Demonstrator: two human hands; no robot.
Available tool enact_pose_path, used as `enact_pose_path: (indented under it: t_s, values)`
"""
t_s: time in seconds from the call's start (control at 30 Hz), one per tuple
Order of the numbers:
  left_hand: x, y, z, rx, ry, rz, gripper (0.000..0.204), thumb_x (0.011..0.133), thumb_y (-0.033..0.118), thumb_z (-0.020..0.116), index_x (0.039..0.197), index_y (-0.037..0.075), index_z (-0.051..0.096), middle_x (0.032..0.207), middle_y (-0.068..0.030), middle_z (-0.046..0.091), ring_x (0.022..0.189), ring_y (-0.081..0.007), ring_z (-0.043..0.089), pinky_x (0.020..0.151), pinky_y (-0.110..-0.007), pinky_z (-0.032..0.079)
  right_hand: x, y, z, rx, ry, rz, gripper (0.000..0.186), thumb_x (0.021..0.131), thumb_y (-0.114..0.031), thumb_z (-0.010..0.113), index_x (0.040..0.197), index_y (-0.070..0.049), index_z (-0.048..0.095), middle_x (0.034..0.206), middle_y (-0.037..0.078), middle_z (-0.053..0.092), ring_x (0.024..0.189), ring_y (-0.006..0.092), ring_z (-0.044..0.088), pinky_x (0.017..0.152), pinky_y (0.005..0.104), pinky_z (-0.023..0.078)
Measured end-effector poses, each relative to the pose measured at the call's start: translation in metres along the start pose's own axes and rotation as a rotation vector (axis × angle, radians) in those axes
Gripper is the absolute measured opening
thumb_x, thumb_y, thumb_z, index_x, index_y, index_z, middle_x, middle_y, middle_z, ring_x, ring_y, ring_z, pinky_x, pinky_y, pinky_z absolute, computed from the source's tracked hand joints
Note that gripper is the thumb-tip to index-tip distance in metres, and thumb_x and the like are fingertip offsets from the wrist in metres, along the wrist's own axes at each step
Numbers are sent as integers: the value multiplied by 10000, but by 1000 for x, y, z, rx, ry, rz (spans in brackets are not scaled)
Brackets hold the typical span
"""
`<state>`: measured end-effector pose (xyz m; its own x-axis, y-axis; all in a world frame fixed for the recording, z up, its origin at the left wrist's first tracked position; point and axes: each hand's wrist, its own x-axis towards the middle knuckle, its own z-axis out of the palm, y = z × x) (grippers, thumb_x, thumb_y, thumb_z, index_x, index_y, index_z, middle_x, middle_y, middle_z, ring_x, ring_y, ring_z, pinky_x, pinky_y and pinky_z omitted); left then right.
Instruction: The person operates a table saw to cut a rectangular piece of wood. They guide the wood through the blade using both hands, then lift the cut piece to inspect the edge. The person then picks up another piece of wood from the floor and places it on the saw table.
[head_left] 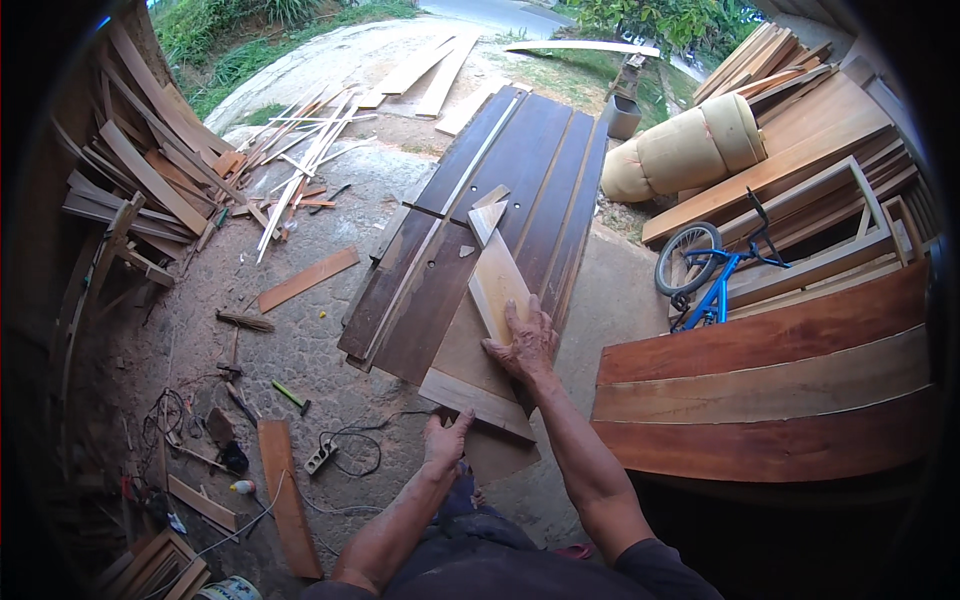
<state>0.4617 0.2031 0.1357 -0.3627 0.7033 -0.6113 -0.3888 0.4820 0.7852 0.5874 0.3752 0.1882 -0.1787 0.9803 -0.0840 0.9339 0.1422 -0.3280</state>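
A pale wooden board [497, 270] lies lengthwise over the dark planks, its far end cut at a slant. My right hand [525, 345] rests on its near part, fingers spread and thumb apart. Nearer to me, a light wooden strip [478, 405] lies crosswise over a brown flat panel [468, 352]. My left hand [447, 437] is closed on the near edge of this strip, thumb on top; its other fingers are partly hidden. Underneath, long dark planks [535, 140] form a work surface. A small wood offcut [466, 251] lies left of the board.
Power strip [321, 457], green-handled hammer [291, 397], hand broom [245, 321] and loose boards [308, 279] litter the floor at left. Wide reddish boards [760, 390], a blue bicycle [712, 295] and a rolled mattress [685, 148] stand at right. Thin strips [310, 165] lie farther off.
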Motion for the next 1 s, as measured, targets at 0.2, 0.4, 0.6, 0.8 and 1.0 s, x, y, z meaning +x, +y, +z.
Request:
enact_pose_path:
  t_s: [0.2, 0.4, 0.6, 0.8, 1.0]
  values:
    - [3, 3, 4, 24, 8, 14, 503, 818, 293, 810, 1118, -57, 608, 1061, -155, 668, 937, -233, 632, 808, -369, 522, 5, 1, -1, 7, 0, 7, 923, 707, -525, 773, 1478, -168, 410, 1541, 219, 233, 1362, 422, 308, 1077, 552, 319]
    - [6, -1, 9, 30, 59, 0, 684, 808, 314, 820, 1273, -66, 492, 1181, -180, 612, 1033, -258, 604, 835, -378, 521, 8, 4, 1, 0, 12, -1, 915, 714, -521, 768, 1478, -165, 413, 1540, 217, 234, 1362, 424, 307, 1076, 554, 317]
    - [1, 3, 11, 29, 107, -92, 778, 809, 346, 815, 1331, -78, 424, 1196, -203, 588, 1110, -265, 584, 853, -379, 529, 7, 2, -4, -3, 2, 0, 911, 719, -524, 766, 1477, -163, 415, 1542, 216, 233, 1364, 424, 306, 1075, 550, 320]
    - [-46, 81, -11, 919, -43, 86, 620, 809, 385, 779, 1228, -16, 561, 1017, -250, 656, 986, -321, 656, 836, -436, 537, 6, 1, -4, 4, -19, 16, 905, 726, -520, 763, 1479, -163, 409, 1544, 216, 229, 1364, 424, 302, 1074, 543, 322]
    - [-29, 67, -10, 1318, -141, 1067, 625, 802, 339, 729, 1345, 88, 550, 1374, -271, 500, 1308, -452, 440, 1080, -538, 358, 8, 2, -6, 24, -23, 10, 907, 729, -511, 765, 1482, -163, 402, 1554, 219, 209, 1368, 428, 296, 1089, 548, 307]
